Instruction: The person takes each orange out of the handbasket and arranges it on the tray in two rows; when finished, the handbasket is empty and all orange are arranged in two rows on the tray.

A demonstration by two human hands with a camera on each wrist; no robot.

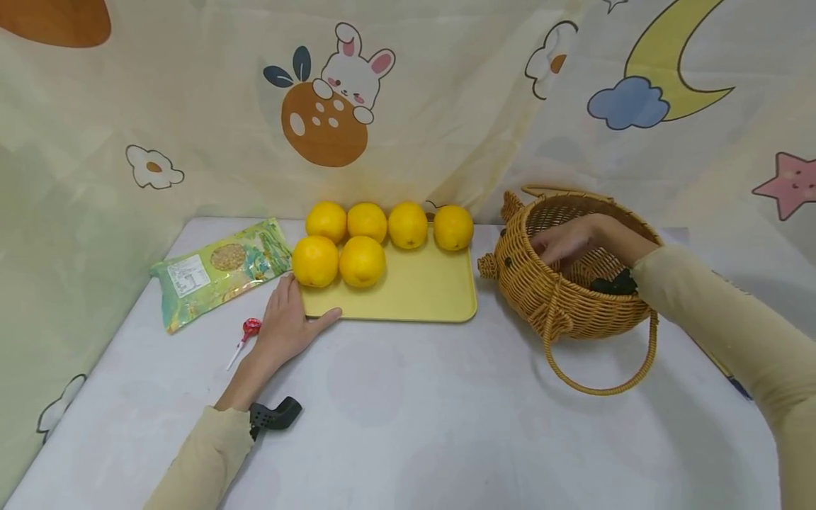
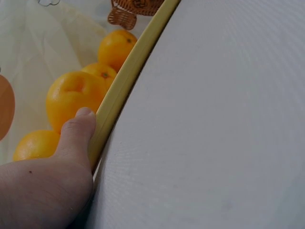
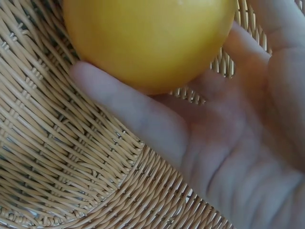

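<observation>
My left hand [image 1: 287, 326] lies at the near left corner of the yellow tray [image 1: 427, 290], its fingers along the left side and its thumb [image 2: 78, 131] over the front rim. Several oranges [image 1: 363, 262] sit on the tray, a row at the back and two in front on the left. My right hand [image 1: 574, 237] reaches down into the wicker basket [image 1: 529, 290]. In the right wrist view, its thumb and fingers curl round an orange [image 3: 152, 43] inside the basket. The basket wall hides the fingertips and this orange from the head view.
A green snack packet [image 1: 219, 273] lies left of the tray. Beside my left hand is a red lollipop [image 1: 245, 336] with a white stick. The basket's looped handle [image 1: 599, 391] hangs toward the front. Patterned cloth [image 1: 446, 106] stands behind the table.
</observation>
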